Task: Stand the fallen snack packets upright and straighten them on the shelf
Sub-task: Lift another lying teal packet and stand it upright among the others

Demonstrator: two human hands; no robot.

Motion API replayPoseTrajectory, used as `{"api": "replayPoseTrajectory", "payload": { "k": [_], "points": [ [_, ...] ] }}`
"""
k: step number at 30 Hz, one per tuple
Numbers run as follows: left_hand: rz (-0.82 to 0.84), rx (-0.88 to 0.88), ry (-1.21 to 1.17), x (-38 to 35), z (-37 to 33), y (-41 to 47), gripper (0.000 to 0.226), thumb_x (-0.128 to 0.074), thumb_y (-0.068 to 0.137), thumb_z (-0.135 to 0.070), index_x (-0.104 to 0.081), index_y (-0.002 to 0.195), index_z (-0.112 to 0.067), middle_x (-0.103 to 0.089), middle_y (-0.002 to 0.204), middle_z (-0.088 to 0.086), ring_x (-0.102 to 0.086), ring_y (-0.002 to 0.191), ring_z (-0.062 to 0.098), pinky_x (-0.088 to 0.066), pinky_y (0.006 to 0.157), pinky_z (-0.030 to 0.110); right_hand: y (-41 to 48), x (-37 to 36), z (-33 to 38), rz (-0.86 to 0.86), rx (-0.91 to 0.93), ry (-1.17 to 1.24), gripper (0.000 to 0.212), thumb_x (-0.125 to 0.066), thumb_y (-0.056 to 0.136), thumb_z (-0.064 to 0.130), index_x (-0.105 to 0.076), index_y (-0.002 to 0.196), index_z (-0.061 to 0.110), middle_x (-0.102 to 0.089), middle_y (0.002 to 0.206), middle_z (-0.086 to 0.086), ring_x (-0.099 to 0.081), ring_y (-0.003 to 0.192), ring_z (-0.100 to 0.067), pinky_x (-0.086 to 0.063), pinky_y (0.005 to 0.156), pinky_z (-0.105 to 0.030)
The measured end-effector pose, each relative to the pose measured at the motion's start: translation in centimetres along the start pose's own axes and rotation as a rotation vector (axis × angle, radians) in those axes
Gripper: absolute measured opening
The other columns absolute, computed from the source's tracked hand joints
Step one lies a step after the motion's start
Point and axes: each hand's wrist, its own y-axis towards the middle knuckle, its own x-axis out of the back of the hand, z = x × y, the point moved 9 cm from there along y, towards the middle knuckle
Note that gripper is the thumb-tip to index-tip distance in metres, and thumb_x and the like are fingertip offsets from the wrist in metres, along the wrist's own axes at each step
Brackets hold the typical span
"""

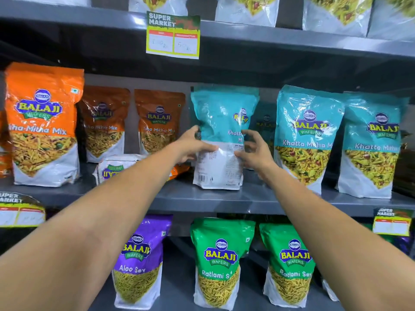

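A teal Khatta Mitha packet (pixel 221 122) stands on the middle shelf (pixel 224 198), turned so its printed side panel faces me. My left hand (pixel 193 144) grips its left edge. My right hand (pixel 252 149) touches its right edge with fingers spread. To the left, an orange packet (pixel 119 168) lies fallen on its back, logo upside down, partly hidden behind my left forearm. Two more teal packets (pixel 307 138) stand upright to the right.
Orange Tikha Mitha packets (pixel 42 124) stand at the left of the same shelf, two smaller ones (pixel 157 122) behind the fallen packet. Below stand a purple Aloo Sev packet (pixel 139 261) and green Ratlami Sev packets (pixel 219 263). A price tag (pixel 173 34) hangs from the upper shelf.
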Motion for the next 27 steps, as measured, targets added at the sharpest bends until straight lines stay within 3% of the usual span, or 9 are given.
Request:
{"api": "replayPoseTrajectory", "payload": {
  "k": [4, 6, 8, 10, 12, 15, 18, 22, 27],
  "points": [
    [-0.045, -0.060, -0.004, 0.0, 0.4, 0.1, 0.104, -0.083, 0.067, -0.019, -0.019, 0.148, -0.022, -0.051, 0.139, 0.007, -0.058, 0.109, 0.024, -0.050, 0.094, 0.044, 0.0, 0.2, -1.8, -0.026, 0.044, 0.055, 0.056, -0.064, 0.085, 0.000, -0.043, 0.134, 0.015, -0.060, 0.117, -0.002, -0.060, 0.104, -0.008, -0.054, 0.091, -0.037],
    [-0.120, -0.106, 0.162, 0.9, -0.1, 0.1, 0.099, -0.087, 0.061, -0.030, -0.030, 0.142, -0.019, -0.053, 0.136, 0.008, -0.055, 0.113, 0.025, -0.050, 0.094, 0.041, 0.0, 0.6, -3.2, -0.083, -0.052, 0.170, 0.049, -0.065, 0.087, 0.024, -0.040, 0.130, 0.023, -0.059, 0.118, -0.004, -0.061, 0.101, -0.015, -0.054, 0.083, -0.036],
    [-0.288, -0.161, 0.346, 2.0, -0.6, -0.4, 0.076, -0.088, 0.053, -0.043, -0.048, 0.113, -0.017, -0.061, 0.109, 0.006, -0.061, 0.098, 0.024, -0.055, 0.082, 0.040, -0.2, 0.1, -5.2, -0.096, -0.239, 0.321, 0.041, -0.048, 0.093, 0.048, -0.043, 0.125, 0.024, -0.062, 0.101, -0.004, -0.059, 0.077, -0.017, -0.046, 0.061, -0.031],
    [-0.354, -0.171, 0.336, 2.0, -0.2, -0.9, 0.056, -0.087, 0.054, -0.044, -0.051, 0.088, -0.018, -0.062, 0.085, 0.005, -0.064, 0.072, 0.022, -0.060, 0.064, 0.042, -0.5, -1.0, -6.3, -0.048, -0.329, 0.376, 0.044, -0.035, 0.098, 0.045, -0.052, 0.123, 0.013, -0.060, 0.077, 0.000, -0.044, 0.057, -0.012, -0.031, 0.051, -0.026],
    [-0.323, -0.153, 0.218, 1.5, 0.8, -0.6, 0.044, -0.087, 0.058, -0.036, -0.052, 0.080, -0.020, -0.067, 0.080, 0.007, -0.068, 0.067, 0.023, -0.061, 0.061, 0.044, -0.3, -1.0, -6.5, -0.063, -0.307, 0.349, 0.033, -0.040, 0.099, 0.027, -0.059, 0.116, 0.006, -0.061, 0.071, 0.002, -0.047, 0.060, -0.013, -0.036, 0.053, -0.026],
    [-0.220, -0.103, -0.027, 0.5, 2.0, -0.3, 0.038, -0.082, 0.066, -0.020, -0.055, 0.093, -0.015, -0.072, 0.098, 0.014, -0.068, 0.086, 0.025, -0.056, 0.087, 0.044, 0.0, -0.5, -6.4, -0.102, -0.256, 0.369, 0.006, -0.056, 0.092, 0.012, -0.061, 0.091, 0.015, -0.063, 0.081, -0.001, -0.056, 0.074, -0.014, -0.047, 0.069, -0.029],
    [0.065, -0.096, -0.146, -3.0, 2.7, -0.4, 0.038, -0.075, 0.076, -0.015, -0.047, 0.102, -0.014, -0.062, 0.121, 0.017, -0.060, 0.103, 0.021, -0.049, 0.094, 0.035, -0.3, -0.9, -6.5, -0.086, -0.242, 0.481, 0.020, -0.067, 0.083, 0.007, -0.052, 0.084, 0.020, -0.060, 0.081, 0.000, -0.056, 0.070, -0.013, -0.046, 0.059, -0.029],
    [0.035, -0.164, 0.301, -3.0, 2.7, -0.3, 0.074, -0.084, 0.059, -0.046, -0.051, 0.120, -0.023, -0.051, 0.129, -0.001, -0.052, 0.118, 0.015, -0.040, 0.107, 0.033, -0.2, -0.4, -6.9, -0.045, -0.335, 0.481, 0.037, -0.073, 0.078, 0.014, -0.045, 0.100, 0.023, -0.062, 0.086, 0.000, -0.057, 0.071, -0.016, -0.047, 0.063, -0.032],
    [0.057, -0.031, 0.088, -2.0, 4.0, 0.0, 0.075, -0.088, 0.059, -0.014, -0.042, 0.118, -0.013, -0.063, 0.110, 0.002, -0.061, 0.098, 0.012, -0.051, 0.090, 0.030, -0.1, -0.7, -7.6, 0.093, -0.525, 0.494, 0.014, -0.051, 0.084, 0.035, -0.053, 0.086, 0.022, -0.057, 0.089, 0.004, -0.055, 0.068, -0.018, -0.041, 0.061, -0.028]
  ]
}}
